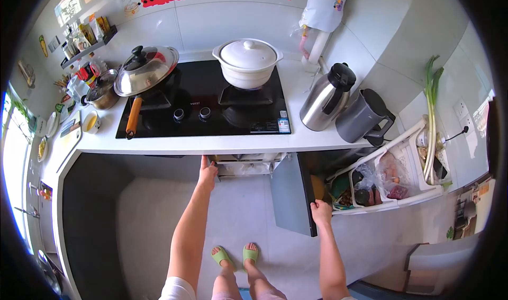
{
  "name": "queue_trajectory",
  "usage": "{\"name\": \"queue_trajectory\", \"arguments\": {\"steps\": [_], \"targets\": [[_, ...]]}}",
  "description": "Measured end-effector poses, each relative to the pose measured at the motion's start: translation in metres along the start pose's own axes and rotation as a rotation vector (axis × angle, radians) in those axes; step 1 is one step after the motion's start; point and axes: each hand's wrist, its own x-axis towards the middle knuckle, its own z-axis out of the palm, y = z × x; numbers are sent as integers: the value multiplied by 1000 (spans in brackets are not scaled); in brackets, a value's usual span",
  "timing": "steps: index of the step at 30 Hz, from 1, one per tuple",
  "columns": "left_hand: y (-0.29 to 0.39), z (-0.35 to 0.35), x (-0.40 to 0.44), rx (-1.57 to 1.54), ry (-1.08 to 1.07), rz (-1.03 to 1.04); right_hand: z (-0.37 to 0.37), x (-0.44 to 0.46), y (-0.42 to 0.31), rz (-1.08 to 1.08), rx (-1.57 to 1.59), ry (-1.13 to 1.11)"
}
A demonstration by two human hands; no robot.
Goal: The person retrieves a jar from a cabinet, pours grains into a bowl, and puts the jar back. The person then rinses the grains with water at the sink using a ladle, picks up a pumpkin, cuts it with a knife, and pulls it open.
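Observation:
My right hand [321, 213] is closed on the outer edge of a dark grey cabinet door [292, 196], which stands swung out below the counter. My left hand [208, 174] is at the right edge of another grey cabinet panel [174, 167], just under the countertop's front edge. Its index finger points up along that edge and the other fingers are curled. Between the hands, the cabinet's inside shows a white pull-out rack [246, 167], mostly hidden by the countertop. What lies on the rack is too small to tell.
On the black stove [211, 112] stand a lidded white pot [248, 61] and a lidded wok [145, 72] with a wooden handle. To the right are a steel thermos [324, 101], a grey kettle [362, 117] and a white rack [370, 209] with bagged food and green onions [431, 114].

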Motion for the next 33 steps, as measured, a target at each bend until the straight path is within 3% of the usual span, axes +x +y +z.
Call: {"name": "queue_trajectory", "arguments": {"steps": [3, 6, 9, 11, 15, 17, 19, 22, 25, 28, 33], "targets": [[10, -14, 1, 51, 16, -80, 6, 9, 13, 1, 115, -27], [-5, -53, 6, 347, -46, 12, 20, 4, 10, -69, 165, -64], [-13, -73, -35, 335, 0, -35, 41, -11, -15, -95, 155, -74], [-28, -89, -65, 368, 37, -118, 90, -6, -8, -23, 384, -178], [-58, -97, -105, 331, 150, -295, 134, -28, -77, 250, 1212, -297], [-64, -84, -114, 306, 242, -352, 139, -37, -129, 275, 1327, -428], [-64, -69, -111, 170, 274, -393, 151, -28, -172, 346, 1411, -715], [-58, -41, -96, -90, 168, -208, 180, -2, -226, 369, 1502, -642], [-39, -18, -72, 2, 98, -81, 208, 28, -246, 426, 1560, -585], [-35, -8, -43, -106, 18, -69, 222, 43, -245, 423, 1625, -605], [-24, 6, -18, 11, 101, -89, 213, 61, -250, 616, 1850, -381]]}}
